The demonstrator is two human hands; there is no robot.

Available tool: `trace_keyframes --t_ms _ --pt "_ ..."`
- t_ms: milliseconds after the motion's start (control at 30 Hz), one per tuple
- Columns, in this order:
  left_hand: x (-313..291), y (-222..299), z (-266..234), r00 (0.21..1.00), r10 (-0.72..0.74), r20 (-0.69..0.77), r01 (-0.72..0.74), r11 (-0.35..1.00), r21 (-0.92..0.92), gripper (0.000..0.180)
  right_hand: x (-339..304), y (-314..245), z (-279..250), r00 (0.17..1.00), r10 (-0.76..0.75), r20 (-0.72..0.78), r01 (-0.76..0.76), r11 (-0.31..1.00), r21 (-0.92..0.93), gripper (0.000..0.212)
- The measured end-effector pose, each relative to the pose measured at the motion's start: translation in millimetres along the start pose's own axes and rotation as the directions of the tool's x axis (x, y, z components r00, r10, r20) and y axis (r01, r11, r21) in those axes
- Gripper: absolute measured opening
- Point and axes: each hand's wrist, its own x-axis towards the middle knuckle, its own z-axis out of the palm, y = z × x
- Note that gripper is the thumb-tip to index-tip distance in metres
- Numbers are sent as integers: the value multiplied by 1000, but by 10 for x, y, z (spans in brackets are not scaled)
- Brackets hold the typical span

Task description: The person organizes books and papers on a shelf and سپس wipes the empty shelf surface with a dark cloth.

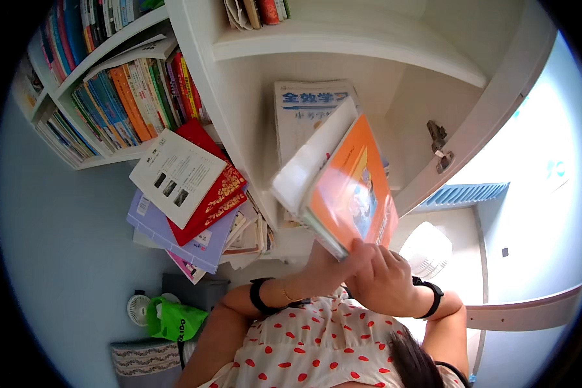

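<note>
In front of my chest I hold an orange-covered book (339, 187) in a clear glossy sleeve, tilted upward. A white booklet or loose cover (313, 155) fans out behind its left side. My left hand (326, 268) grips the lower left corner, its fingers partly hidden under the books. At the bottom edge, the curled fingers of my right hand (385, 278) press on the orange book. Behind them, a stack of white workbooks with blue print (304, 97) stands in the cabinet compartment and is partly covered by what I hold.
Left of the cabinet lies a pile with a printed white booklet (174, 171), red gold-patterned folders (223, 194) and a lavender book (207, 255). Bookshelves (119, 155) rise behind. A metal hinge (440, 145) juts from the cabinet side. A green bag (174, 318) sits lower left.
</note>
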Motion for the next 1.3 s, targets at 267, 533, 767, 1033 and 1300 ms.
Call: trace_keyframes --t_ms 267,533,767,1033,1300 --pt "9 -316 -519 960 249 -131 -242 968 66 26 242 24 -222 992 -55 117 29 977 213 49" --pt "322 21 -721 997 -1 76 47 793 -607 41 -286 984 -18 731 511 452 -477 -90 874 59" --pt "657 -64 -600 979 -48 197 168 739 -653 35 -444 903 86 606 587 538 -281 -475 834 48" --pt "826 190 -628 973 194 -127 -220 947 -233 39 408 1605 288 655 629 419 -440 -133 888 42" --pt "806 17 -994 909 396 -132 -185 665 723 55 1082 2526 1403 669 382 637 -734 207 647 44"
